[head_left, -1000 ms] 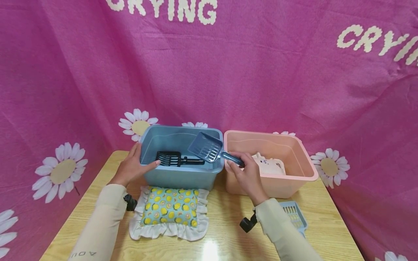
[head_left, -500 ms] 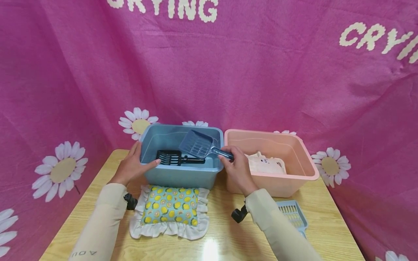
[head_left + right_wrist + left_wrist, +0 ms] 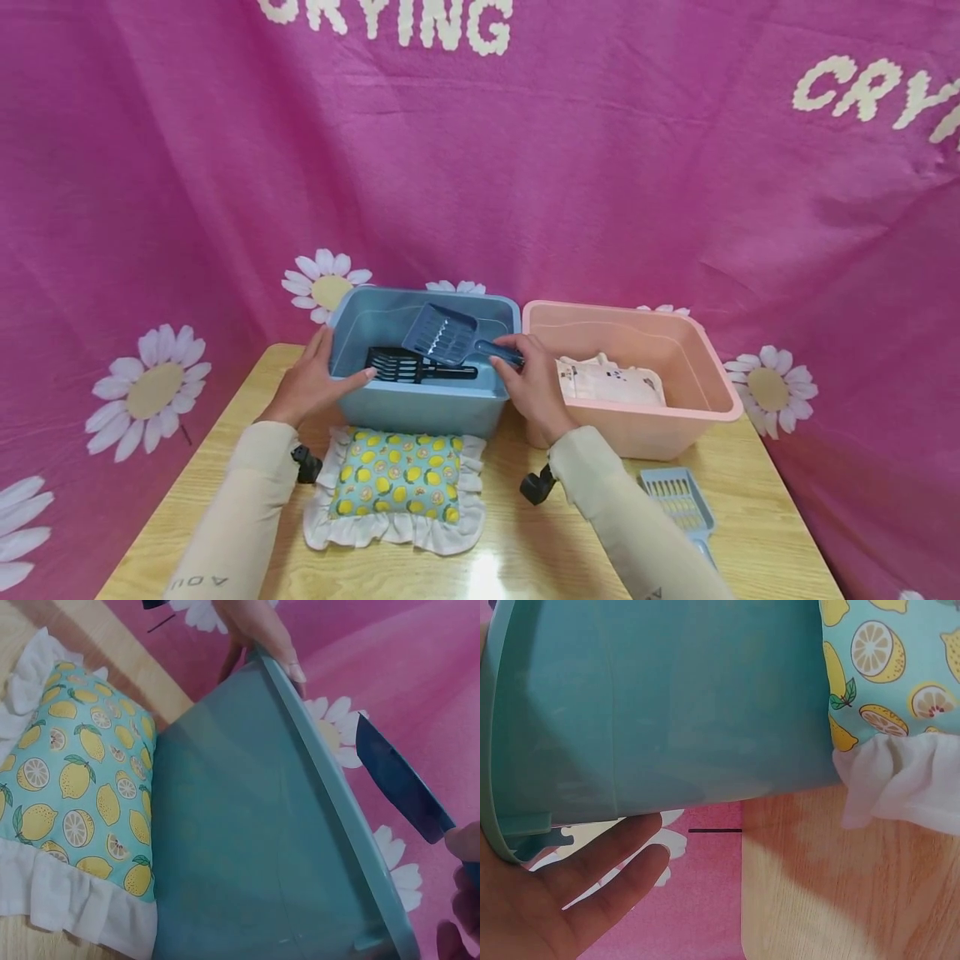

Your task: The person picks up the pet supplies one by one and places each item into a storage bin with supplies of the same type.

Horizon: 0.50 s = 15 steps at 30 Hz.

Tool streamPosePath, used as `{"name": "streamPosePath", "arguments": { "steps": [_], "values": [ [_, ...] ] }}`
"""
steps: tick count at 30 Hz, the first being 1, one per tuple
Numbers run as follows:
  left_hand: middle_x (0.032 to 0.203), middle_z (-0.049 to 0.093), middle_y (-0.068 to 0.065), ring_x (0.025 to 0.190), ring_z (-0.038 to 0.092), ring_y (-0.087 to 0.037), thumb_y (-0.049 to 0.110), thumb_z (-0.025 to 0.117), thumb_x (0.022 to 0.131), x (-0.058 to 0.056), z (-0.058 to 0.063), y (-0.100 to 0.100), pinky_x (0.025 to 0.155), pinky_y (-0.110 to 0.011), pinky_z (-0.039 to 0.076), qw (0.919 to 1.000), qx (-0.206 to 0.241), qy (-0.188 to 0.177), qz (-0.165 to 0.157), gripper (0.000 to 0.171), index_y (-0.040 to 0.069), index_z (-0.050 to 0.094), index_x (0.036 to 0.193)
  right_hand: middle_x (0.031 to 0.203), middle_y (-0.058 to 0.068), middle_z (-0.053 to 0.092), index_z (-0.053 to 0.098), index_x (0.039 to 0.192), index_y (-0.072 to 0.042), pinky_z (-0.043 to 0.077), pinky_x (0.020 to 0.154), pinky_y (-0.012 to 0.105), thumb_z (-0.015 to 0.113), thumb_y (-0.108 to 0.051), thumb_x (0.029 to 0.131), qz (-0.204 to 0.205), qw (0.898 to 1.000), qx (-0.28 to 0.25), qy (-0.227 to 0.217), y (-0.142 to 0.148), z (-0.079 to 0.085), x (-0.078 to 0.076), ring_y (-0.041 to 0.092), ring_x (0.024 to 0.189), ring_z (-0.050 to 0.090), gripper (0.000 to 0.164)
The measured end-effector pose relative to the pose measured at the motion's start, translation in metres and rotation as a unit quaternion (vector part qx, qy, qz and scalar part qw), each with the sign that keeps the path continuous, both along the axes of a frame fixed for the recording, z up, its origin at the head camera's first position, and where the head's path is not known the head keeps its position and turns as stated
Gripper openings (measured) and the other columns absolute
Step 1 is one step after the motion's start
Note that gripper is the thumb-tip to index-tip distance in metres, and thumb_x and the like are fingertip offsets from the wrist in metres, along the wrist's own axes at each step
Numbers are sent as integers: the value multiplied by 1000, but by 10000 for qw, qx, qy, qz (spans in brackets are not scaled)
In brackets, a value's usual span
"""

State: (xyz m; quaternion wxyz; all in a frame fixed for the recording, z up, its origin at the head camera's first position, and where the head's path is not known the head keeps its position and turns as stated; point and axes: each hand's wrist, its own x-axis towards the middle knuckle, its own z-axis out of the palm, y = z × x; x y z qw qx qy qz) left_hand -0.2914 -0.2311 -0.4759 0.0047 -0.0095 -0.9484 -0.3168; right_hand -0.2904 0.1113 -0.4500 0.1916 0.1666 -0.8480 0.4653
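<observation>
My right hand (image 3: 532, 379) grips a dark blue see-through litter scoop (image 3: 442, 335) by its handle, the slotted head tilted above the blue bin (image 3: 420, 398). In the right wrist view the scoop (image 3: 401, 784) shows edge-on beyond the bin's rim. At the bin's left front corner rests my left hand (image 3: 311, 385), thumb over the rim. Its fingers lie straight along the outside of the end wall in the left wrist view. Inside the bin lies a black litter scoop (image 3: 397, 365), handle toward the right, partly overlapped by the blue one.
A pink bin (image 3: 630, 429) stands close to the right of the blue one, with a cream printed cloth item (image 3: 615, 385) inside. A lemon-print cushion (image 3: 397, 475) with white frills lies in front. A light blue slotted scoop (image 3: 681, 500) is at the table's right. Pink fabric (image 3: 480, 183) hangs behind.
My right hand has carried the dark blue scoop leftward, from beside the pink bin to further over the blue bin. My left hand keeps its place at the corner.
</observation>
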Motion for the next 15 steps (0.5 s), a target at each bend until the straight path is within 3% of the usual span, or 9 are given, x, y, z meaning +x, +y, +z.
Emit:
{"name": "streamPosePath", "arguments": {
  "steps": [9,15],
  "values": [
    [162,-2,-9,139,23,-46,80,57,72,1,3,1,98,-70,33,9999,67,-67,57,121,19,-7,155,108,8,62,69,114,-10,49,91,38,71,-12,88,27,9993,235,-289,-12,0,-6,22,101,57,26],
    [162,-1,-9,139,23,-45,79,58,73,2,4,0,98,-69,33,9999,132,-100,38,121,19,-6,155,107,7,63,70,115,-10,47,93,38,72,-11,88,135,9989,423,-175,-22,-3,-11,22,104,57,27]
  ]
}}
